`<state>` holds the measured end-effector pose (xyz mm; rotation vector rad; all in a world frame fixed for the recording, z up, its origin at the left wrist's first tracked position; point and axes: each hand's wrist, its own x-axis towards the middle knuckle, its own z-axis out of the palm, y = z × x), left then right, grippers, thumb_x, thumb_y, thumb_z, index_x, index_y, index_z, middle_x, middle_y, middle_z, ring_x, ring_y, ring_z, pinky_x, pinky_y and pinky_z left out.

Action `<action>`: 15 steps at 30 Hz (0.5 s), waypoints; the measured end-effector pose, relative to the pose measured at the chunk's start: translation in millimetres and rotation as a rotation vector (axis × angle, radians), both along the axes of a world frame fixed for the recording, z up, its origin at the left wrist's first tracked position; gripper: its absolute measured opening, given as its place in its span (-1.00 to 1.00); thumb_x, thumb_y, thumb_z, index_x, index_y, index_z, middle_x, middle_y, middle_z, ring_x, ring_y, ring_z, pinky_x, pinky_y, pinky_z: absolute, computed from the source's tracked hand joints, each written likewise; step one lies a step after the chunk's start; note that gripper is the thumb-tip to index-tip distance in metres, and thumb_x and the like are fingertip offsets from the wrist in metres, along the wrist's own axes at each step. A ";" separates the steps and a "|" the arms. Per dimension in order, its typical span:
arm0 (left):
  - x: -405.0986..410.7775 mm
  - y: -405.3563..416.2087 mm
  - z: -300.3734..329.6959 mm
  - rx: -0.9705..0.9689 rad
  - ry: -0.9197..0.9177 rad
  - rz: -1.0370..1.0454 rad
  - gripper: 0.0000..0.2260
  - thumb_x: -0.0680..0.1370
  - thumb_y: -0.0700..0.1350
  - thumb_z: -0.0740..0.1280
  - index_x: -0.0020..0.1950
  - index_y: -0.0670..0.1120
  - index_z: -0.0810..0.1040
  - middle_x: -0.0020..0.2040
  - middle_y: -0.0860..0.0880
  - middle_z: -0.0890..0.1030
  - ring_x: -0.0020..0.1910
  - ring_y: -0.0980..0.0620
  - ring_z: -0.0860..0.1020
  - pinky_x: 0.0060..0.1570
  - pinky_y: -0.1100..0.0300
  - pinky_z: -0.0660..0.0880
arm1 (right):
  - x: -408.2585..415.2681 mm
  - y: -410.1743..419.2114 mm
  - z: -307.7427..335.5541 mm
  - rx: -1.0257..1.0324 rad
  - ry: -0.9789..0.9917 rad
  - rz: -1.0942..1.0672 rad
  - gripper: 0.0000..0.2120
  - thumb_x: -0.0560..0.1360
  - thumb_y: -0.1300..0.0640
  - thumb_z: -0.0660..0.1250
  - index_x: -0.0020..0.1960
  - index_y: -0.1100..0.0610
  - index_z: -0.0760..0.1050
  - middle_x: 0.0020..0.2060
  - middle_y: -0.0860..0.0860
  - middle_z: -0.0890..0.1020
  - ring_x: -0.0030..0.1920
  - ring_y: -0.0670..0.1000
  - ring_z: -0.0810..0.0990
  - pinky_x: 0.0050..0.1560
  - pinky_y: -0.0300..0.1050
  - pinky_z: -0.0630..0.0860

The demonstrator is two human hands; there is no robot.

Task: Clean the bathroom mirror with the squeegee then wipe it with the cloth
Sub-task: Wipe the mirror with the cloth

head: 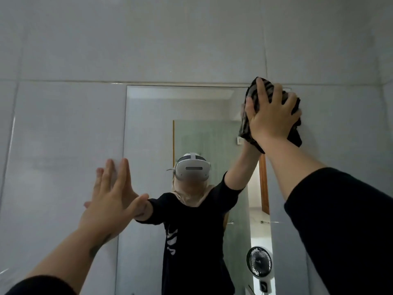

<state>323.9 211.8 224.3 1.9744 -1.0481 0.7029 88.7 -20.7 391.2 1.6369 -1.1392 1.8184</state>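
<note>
A tall frameless mirror (148,128) hangs on the grey tiled wall. My right hand (274,116) presses a dark striped cloth (246,126) flat against the mirror's top right corner, fingers spread over it. My left hand (112,199) is open, fingers apart, palm resting on the wall at the mirror's left edge, holding nothing. No squeegee is in view. The mirror reflects a person in a black top wearing a white headset, both arms raised.
Grey wall tiles (63,145) surround the mirror on all sides. In the reflection, a small black fan (259,261) and a doorway with a wooden frame (263,188) show behind the person.
</note>
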 end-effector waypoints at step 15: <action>-0.5 -7.2 2.8 0.000 -0.023 -0.021 -0.16 0.47 0.29 0.23 0.36 0.35 -0.46 0.49 0.15 -0.44 0.51 0.02 -0.35 0.41 -0.25 0.06 | 39.3 22.6 -62.2 -0.019 -0.195 -0.030 -0.54 0.61 -0.14 -0.02 0.48 -0.11 0.23 0.31 0.10 0.44 0.25 0.25 0.40 0.16 0.32 0.32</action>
